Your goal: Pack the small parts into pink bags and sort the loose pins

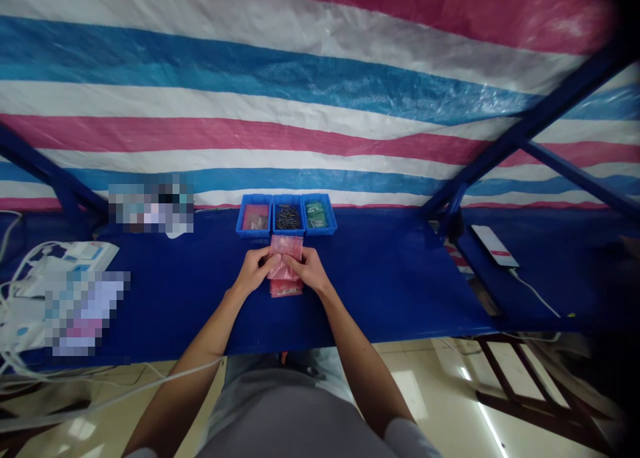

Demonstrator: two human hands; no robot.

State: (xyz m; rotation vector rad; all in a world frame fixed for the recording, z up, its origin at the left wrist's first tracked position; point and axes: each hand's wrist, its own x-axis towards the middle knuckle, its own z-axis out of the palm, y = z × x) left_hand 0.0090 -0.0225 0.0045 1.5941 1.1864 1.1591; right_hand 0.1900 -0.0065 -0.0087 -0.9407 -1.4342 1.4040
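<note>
Between my two hands is a pink plastic bag, gripped at its left side by my left hand and at its right side by my right hand. Both thumbs press on its front face. Just below it, nearer to me, another pink bag lies on the blue table, with small pale contents I cannot make out. Beyond my hands three blue bins stand in a row: the left bin with pink bags, the middle bin with dark small metal pieces, the right bin with green bags.
White power strips and cables crowd the table's left end, beside blurred-out items. A white phone on a cable lies at the right, past a blue metal frame post. A striped plastic sheet hangs behind the table.
</note>
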